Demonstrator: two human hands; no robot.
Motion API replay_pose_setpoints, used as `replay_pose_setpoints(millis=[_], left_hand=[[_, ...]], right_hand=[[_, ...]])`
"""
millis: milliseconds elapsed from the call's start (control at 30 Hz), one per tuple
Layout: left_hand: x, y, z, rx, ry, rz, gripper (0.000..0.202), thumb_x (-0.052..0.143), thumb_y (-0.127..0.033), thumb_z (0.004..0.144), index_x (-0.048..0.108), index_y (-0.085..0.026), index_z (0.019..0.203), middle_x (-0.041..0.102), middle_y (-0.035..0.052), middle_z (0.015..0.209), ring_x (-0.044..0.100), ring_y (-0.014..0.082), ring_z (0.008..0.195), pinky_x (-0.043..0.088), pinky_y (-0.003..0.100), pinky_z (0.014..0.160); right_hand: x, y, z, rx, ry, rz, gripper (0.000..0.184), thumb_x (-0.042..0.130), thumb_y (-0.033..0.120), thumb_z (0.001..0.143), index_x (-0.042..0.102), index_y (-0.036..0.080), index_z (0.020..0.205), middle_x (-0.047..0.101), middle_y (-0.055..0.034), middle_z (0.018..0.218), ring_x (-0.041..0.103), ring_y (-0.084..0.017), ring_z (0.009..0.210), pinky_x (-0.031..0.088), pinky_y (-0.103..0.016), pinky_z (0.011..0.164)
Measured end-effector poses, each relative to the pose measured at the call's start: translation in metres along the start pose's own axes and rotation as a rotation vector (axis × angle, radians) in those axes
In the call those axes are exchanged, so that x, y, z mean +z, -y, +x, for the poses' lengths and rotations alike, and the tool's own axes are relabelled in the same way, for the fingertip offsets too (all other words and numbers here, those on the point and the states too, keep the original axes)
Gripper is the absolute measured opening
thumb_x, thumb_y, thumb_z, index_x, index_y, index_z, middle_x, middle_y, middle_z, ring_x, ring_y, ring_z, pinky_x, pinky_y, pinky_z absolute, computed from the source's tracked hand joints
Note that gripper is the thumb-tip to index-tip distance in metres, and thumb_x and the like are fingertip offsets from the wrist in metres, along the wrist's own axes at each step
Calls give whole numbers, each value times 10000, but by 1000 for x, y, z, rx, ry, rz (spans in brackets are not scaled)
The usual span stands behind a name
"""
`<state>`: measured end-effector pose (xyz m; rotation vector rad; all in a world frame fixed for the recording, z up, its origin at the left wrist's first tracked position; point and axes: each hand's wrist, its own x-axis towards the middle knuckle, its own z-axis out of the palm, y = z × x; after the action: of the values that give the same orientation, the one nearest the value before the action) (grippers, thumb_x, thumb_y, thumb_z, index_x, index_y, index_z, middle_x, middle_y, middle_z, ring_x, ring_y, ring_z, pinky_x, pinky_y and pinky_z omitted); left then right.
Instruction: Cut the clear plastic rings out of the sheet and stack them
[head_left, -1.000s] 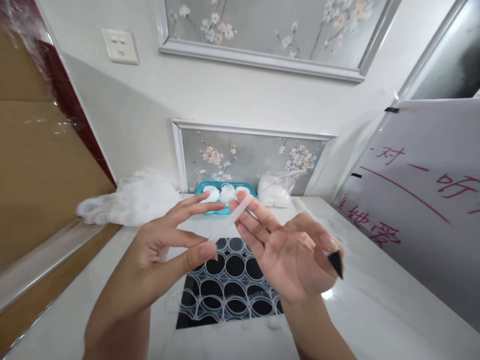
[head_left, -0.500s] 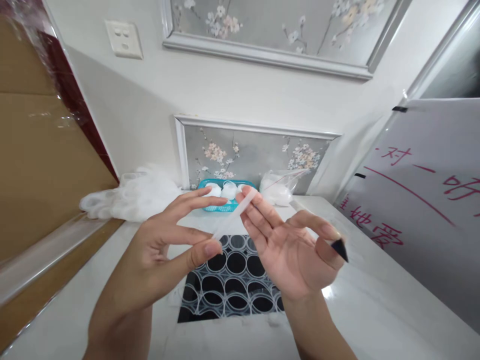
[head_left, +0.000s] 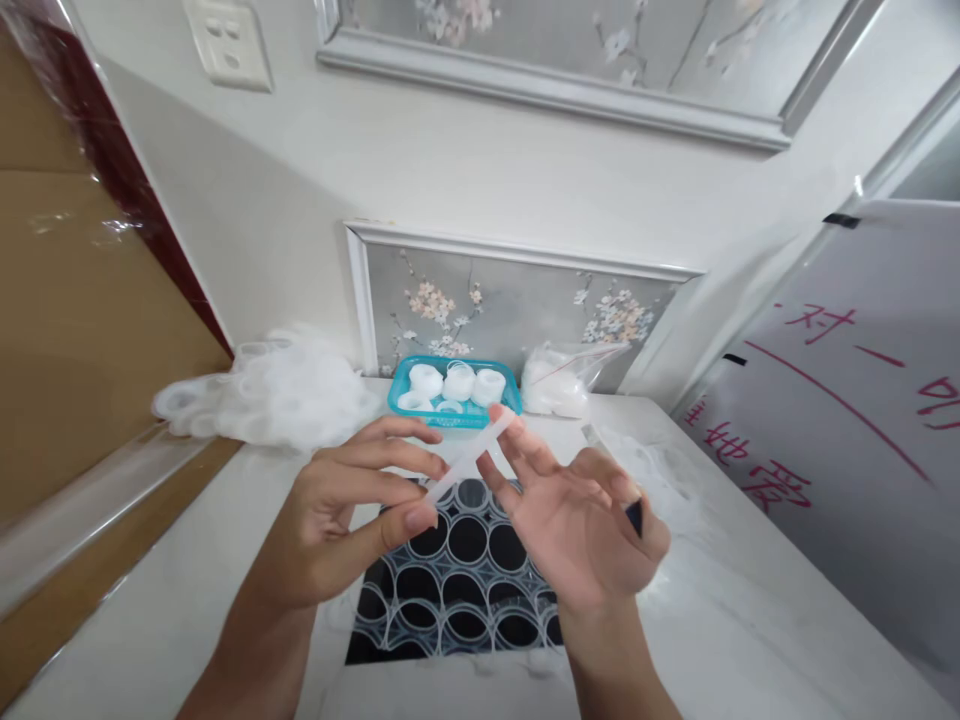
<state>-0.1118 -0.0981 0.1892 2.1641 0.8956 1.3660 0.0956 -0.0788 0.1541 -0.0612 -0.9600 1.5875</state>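
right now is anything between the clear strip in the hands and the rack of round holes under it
Nothing visible. The clear strip, stretched between the left hand and right hand, hangs over the rack of round holes with only open air beneath. The teal tray sits farther back.

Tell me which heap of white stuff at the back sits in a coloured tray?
The middle one: white rolls lie in the turquoise tray. The left heap lies loose; the right one is in a clear bag.

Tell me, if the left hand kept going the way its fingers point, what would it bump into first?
Probably the right hand. The left hand points its fingers rightward across the clear strip that both hands hold, and the right hand's fingers are close beyond. Depth is hard to judge, so it might slip past.
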Motion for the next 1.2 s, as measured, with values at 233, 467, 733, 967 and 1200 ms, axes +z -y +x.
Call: replay_pose_setpoints(millis=[233, 467, 733, 967, 1200], left_hand=[[16, 26, 13, -46, 25, -135, 276, 587, -322, 947, 693, -249, 703, 658, -4, 654, 624, 175, 697, 507, 404, 910], [28, 31, 18, -95, -78, 12, 130, 618, -188, 911, 714, -275, 923, 619, -66, 586, 639, 146, 733, 498, 354, 962], [34, 27, 19, -96, -156, 139, 165, 617, -112, 882, 669, -263, 843, 546, -141, 527, 489, 54, 457, 475, 330, 1045], [31, 26, 18, -103, -156, 166, 157, 616, -119, 891, 660, -269, 869, 590, -159, 537, 496, 42, 433, 452, 303, 1091], [32, 21, 17, -109, -183, 164, 175, 612, -117, 894, 677, -280, 900, 624, -159, 547, 545, 49, 441, 470, 313, 1086]], right_hand=[[-9, 2, 10, 134, -82, 156, 148, 750, 508, 706, 723, 365, 677, 720, -30, 1216, 508, -306, 1336, 353, -619, 1096], [-16, 0, 18, 224, -38, 312, 71, 742, 461, 738, 744, 391, 723, 697, -10, 1271, 491, -285, 1359, 258, -619, 1155], [-19, -1, 20, 295, -78, 329, 102, 757, 473, 736, 741, 393, 675, 704, 0, 1256, 494, -300, 1354, 257, -635, 1148], [-21, -2, 19, 298, -63, 318, 81, 761, 492, 731, 743, 418, 708, 691, 7, 1282, 489, -295, 1360, 252, -635, 1147], [-20, -1, 19, 312, -44, 356, 148, 812, 530, 682, 745, 400, 701, 687, 3, 1289, 476, -314, 1371, 239, -650, 1148]])
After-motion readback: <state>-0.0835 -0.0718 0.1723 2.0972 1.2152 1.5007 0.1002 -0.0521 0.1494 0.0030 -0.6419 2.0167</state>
